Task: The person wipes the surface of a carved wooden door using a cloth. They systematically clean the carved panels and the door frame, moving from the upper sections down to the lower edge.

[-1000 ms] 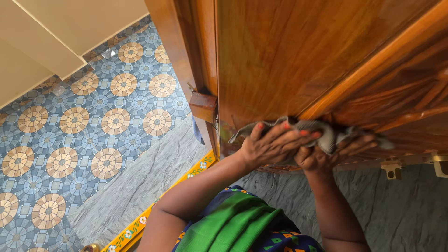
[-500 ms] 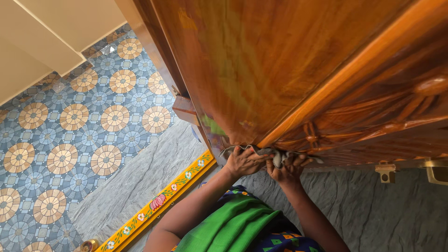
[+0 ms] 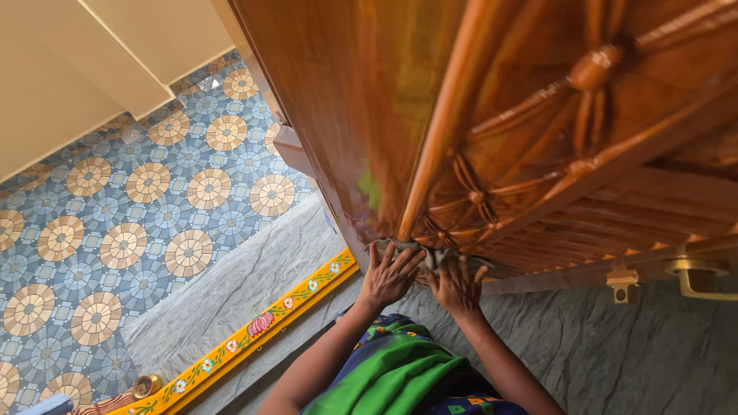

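A tall, glossy carved wooden door (image 3: pixel 477 115) fills the upper right. Low on its face, my left hand (image 3: pixel 388 275) and my right hand (image 3: pixel 457 286) press side by side against the wood, fingers spread. A grey patterned cloth (image 3: pixel 430 257) is pinned flat between both palms and the door; only a crumpled strip of it shows above my fingers. My green and blue garment (image 3: pixel 392 376) is at the bottom centre.
A yellow painted threshold strip with flowers (image 3: pixel 254 338) runs diagonally across grey stone floor (image 3: pixel 615 346). Blue and tan circle-patterned tiles (image 3: pixel 146 200) lie to the left. Brass door fittings (image 3: pixel 696 277) stick out at the lower right. A small brass pot (image 3: pixel 146 384) sits at the bottom left.
Both hands and the cloth have slid down the door face and look smaller and farther away. The view has tilted, bringing the carved panel overhead.
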